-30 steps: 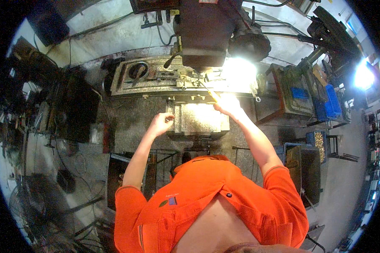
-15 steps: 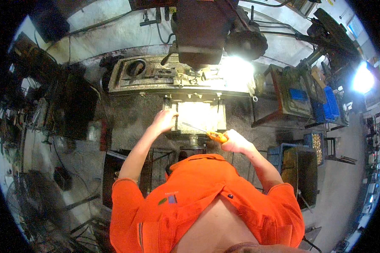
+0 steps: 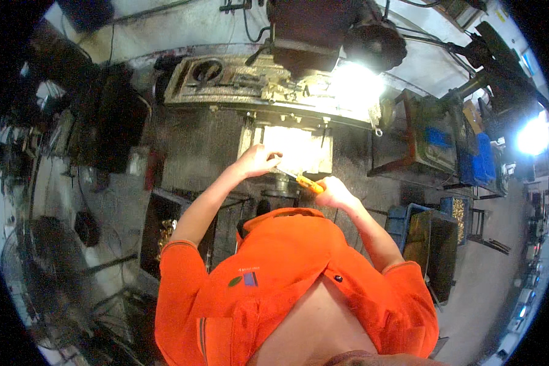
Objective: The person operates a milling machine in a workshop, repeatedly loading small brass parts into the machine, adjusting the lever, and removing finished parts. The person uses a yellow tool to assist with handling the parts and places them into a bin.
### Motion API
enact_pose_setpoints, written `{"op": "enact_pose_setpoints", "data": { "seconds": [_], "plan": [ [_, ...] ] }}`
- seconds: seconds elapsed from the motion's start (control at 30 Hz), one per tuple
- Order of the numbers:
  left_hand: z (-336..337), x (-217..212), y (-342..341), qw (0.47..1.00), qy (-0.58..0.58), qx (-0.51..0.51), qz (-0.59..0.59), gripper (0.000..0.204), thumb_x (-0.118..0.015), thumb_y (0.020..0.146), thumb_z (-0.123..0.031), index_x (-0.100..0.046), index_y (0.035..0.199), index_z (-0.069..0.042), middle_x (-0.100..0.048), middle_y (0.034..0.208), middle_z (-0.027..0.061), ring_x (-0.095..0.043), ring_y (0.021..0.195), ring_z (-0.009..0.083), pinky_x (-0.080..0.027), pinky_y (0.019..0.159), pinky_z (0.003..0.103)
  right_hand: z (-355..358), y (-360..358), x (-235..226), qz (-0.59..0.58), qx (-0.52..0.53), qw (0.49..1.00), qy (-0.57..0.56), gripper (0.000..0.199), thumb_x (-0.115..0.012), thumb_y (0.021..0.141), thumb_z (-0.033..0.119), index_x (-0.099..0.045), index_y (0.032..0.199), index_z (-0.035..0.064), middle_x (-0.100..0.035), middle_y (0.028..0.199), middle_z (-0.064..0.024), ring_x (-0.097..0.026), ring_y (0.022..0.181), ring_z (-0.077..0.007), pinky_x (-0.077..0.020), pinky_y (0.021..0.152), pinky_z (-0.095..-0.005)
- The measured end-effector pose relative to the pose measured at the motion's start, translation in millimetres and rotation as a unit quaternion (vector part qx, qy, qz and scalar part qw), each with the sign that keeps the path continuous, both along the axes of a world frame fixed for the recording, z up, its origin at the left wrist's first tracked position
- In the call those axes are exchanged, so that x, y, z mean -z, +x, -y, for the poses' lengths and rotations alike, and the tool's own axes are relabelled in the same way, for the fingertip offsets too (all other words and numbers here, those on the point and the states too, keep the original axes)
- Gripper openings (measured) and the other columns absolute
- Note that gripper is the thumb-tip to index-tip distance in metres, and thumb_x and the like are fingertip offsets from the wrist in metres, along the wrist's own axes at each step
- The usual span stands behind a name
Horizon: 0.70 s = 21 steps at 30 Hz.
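Note:
My right hand is wrapped round the yellow-orange handle of a hand tool. A slim metal front end runs from the handle up and left toward my left hand. My left fingers are curled together beside the tool's tip; anything small between them is too blurred to make out. Both hands are in front of my body, at the near edge of a brightly lit, pale flat plate on a machine.
Beyond the plate lies a long machine table under a dark machine head, with a glaring lamp. A cabinet with blue trays stands right. Nearer are a dark open bin, a box of small brass-coloured parts and, left, a bin with shiny pieces.
My left hand has moved right and nearer to me, off the plate's left side to the tool's tip. The right hand has shifted slightly with the tool. The whole view has tilted a little.

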State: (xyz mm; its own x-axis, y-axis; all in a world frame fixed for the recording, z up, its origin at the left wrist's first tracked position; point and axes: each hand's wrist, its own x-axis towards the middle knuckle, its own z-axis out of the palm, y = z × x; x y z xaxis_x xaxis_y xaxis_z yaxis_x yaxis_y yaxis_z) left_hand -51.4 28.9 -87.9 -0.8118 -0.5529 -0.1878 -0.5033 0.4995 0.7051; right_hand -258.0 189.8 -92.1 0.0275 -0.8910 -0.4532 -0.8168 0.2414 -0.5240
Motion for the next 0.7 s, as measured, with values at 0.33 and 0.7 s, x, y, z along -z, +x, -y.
{"op": "enact_pose_setpoints", "data": {
  "seconds": [0.33,0.7],
  "plan": [
    [-36,46,15,0.987,-0.134,0.014,0.088,0.034,-0.06,0.076,-0.042,-0.064,0.102,-0.019,-0.064,0.079,0.0133,-0.062,0.074,0.0308,-0.048,0.068,0.041,32,29,67,-0.038,-0.041,0.982,-0.179,0.034,-0.061,0.056,0.019,-0.065,0.087,0.0036,-0.062,0.092,-0.0193,-0.059,0.085,-0.0313,-0.0476,0.076,-0.0371],
    [-22,155,5,0.971,-0.124,0.026,0.204,0.025,-0.065,0.07,-0.036,-0.066,0.084,-0.016,-0.065,0.079,0.0092,-0.063,0.078,0.0274,-0.048,0.066,0.042,-81,-34,-1,0.339,-0.048,0.914,0.216,0.041,-0.059,0.077,0.019,-0.057,0.114,0.0016,-0.061,0.109,-0.0111,-0.057,0.095,-0.02,-0.0444,0.083,-0.0343]
  ]
}}
